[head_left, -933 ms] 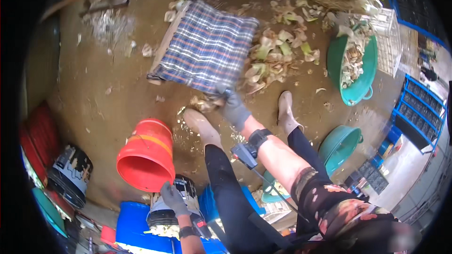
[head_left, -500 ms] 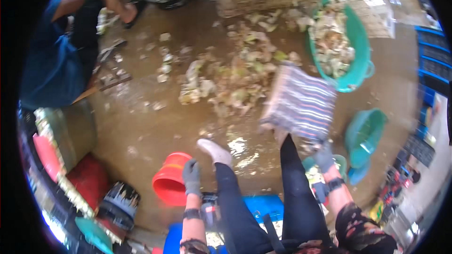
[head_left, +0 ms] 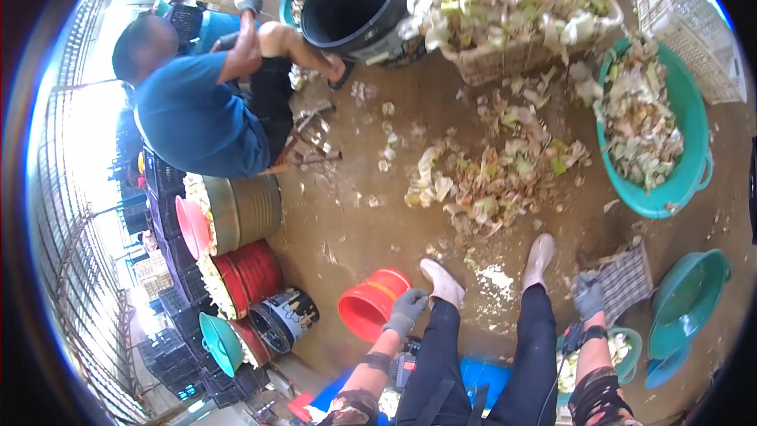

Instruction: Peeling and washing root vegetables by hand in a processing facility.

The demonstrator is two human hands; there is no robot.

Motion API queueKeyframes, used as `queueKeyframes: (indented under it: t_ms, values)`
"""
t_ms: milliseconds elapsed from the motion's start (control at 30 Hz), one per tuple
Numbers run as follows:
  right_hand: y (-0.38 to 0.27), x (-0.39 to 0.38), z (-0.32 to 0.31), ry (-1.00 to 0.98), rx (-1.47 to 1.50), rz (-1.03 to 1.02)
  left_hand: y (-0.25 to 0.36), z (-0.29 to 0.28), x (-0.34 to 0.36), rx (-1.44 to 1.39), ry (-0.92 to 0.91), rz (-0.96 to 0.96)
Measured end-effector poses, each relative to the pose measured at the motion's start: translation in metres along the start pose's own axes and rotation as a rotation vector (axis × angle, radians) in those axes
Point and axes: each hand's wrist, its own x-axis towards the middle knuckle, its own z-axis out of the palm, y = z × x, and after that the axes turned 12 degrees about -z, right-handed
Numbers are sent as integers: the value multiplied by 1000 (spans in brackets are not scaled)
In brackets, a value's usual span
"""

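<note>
My left hand (head_left: 408, 309), in a grey glove, is beside the rim of a red bucket (head_left: 369, 305) tipped on its side. Its fingers look curled, and anything in them is hidden. Over at the right, my right hand (head_left: 589, 297), also gloved, overlaps the left edge of a tilted, striped woven basket (head_left: 624, 278). The fingers appear closed on that edge, though their tips are hard to see. Leaf scraps (head_left: 505, 181) lie heaped on the wet floor (head_left: 339, 213) in front of my pale boots (head_left: 443, 282).
A green tub (head_left: 698, 122) of leaf scraps and an overfilled basket (head_left: 489, 71) stand ahead. Next to them is a black bin (head_left: 355, 8). A seated co-worker (head_left: 197, 110) is at the left, above several drums (head_left: 248, 276). Green basins (head_left: 686, 300) lie at the right.
The striped basket has gone from in front of my right foot to beside my right hand at the right. My view has turned left, bringing in more of the co-worker.
</note>
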Motion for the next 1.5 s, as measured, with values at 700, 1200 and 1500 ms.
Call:
queueKeyframes:
  t_ms: [700,1200,1500]
  values:
    - [-19,-107,292,-280,-631,-107,72,-177,24,-164,5,40]
    - [97,-51,687,-632,-716,-30,-11,-292,80,-720,-91,-418]
    - [122,-55,803,-273,-491,-102,17,-204,54,-1242,-206,-567]
